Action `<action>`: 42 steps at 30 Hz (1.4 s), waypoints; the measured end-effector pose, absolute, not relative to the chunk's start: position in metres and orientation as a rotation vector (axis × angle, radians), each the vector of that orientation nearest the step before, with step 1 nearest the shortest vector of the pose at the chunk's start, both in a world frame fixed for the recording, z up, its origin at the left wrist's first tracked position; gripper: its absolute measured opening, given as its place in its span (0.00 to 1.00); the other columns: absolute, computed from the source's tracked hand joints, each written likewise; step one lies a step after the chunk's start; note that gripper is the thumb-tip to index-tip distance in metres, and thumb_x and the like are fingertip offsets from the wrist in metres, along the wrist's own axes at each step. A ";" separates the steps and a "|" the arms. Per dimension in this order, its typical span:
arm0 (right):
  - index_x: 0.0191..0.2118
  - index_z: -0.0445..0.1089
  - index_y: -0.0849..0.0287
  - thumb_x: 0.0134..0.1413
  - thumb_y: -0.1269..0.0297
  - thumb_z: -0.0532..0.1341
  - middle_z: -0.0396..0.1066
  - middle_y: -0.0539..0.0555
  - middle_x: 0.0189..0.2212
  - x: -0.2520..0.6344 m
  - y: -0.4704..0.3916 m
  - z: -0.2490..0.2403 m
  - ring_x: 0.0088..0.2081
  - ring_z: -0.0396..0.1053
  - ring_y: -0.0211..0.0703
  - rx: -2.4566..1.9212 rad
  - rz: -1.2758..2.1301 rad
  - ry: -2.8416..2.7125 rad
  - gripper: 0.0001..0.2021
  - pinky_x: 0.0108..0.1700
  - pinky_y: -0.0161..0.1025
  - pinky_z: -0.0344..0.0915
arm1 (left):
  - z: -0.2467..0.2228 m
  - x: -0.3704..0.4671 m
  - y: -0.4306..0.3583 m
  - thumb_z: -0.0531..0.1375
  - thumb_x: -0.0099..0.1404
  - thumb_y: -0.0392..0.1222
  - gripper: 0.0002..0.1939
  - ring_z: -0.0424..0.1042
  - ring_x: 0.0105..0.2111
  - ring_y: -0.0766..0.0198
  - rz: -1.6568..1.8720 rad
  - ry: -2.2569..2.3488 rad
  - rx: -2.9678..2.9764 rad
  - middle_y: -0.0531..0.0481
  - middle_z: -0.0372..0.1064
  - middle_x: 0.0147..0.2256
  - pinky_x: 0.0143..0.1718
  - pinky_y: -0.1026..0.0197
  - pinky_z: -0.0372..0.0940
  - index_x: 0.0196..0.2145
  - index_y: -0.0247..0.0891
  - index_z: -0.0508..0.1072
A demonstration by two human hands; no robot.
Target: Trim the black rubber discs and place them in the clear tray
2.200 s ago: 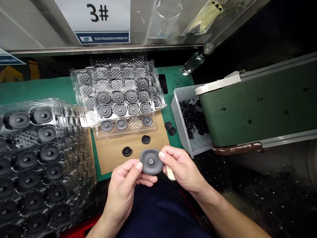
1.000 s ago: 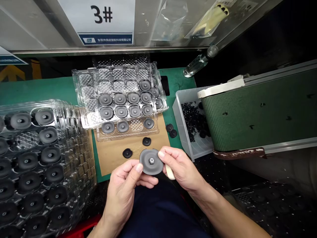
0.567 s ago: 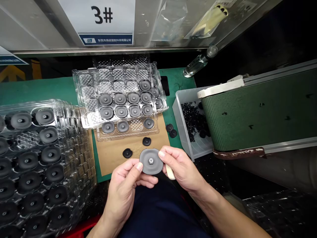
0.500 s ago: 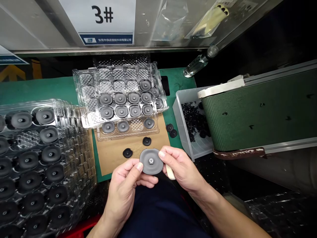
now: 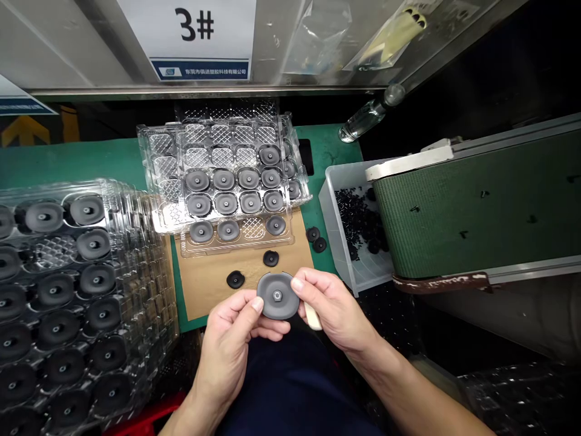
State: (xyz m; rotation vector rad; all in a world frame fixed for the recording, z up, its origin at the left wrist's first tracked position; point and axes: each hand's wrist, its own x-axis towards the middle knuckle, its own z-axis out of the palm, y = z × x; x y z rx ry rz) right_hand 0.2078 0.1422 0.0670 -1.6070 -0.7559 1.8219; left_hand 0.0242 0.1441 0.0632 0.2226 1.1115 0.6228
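A dark grey rounded disc with a small raised hub in its middle is held up in front of my body. My left hand pinches its left edge between thumb and fingers. At the upper right edge, my right hand grips it with the thumb on top. Something cream-coloured, smooth and narrow, sticks out below my right fingers; its kind is not clear. Two smaller black discs, one on the left and one further back, lie on the brown cardboard beyond my hands.
Clear plastic trays holding grey discs lie at the back. A tall stack of such trays stands left. To the right are a bin of small black parts and a green conveyor belt. A bottle is behind.
The surroundings have shifted slightly right in view as my head moved. Both hands keep the same hold on the disc.
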 end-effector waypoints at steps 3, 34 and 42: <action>0.26 0.65 0.57 0.66 0.40 0.62 0.63 0.45 0.16 0.208 0.142 0.065 0.17 0.55 0.32 -1.623 1.822 -0.783 0.26 0.22 0.32 0.52 | 0.059 0.024 0.144 0.68 0.67 0.48 0.15 0.83 0.30 0.55 0.621 1.117 0.228 0.41 0.83 0.33 0.32 0.62 0.77 0.40 0.30 0.81; 0.40 0.77 0.56 0.67 0.52 0.54 0.73 0.48 0.21 0.232 0.136 -0.089 0.26 0.72 0.42 -2.255 1.351 -1.340 0.17 0.32 0.34 0.62 | -0.057 -0.002 0.152 0.76 0.50 0.55 0.33 0.81 0.32 0.59 0.626 1.394 0.219 0.40 0.83 0.39 0.37 0.59 0.77 0.47 0.29 0.78; 0.41 0.76 0.54 0.69 0.57 0.56 0.75 0.48 0.25 0.201 0.139 -0.082 0.31 0.74 0.43 -2.281 1.219 -1.530 0.12 0.35 0.34 0.61 | -0.066 -0.022 0.146 0.76 0.50 0.54 0.31 0.81 0.32 0.60 0.616 1.424 0.224 0.42 0.83 0.38 0.36 0.60 0.77 0.46 0.31 0.79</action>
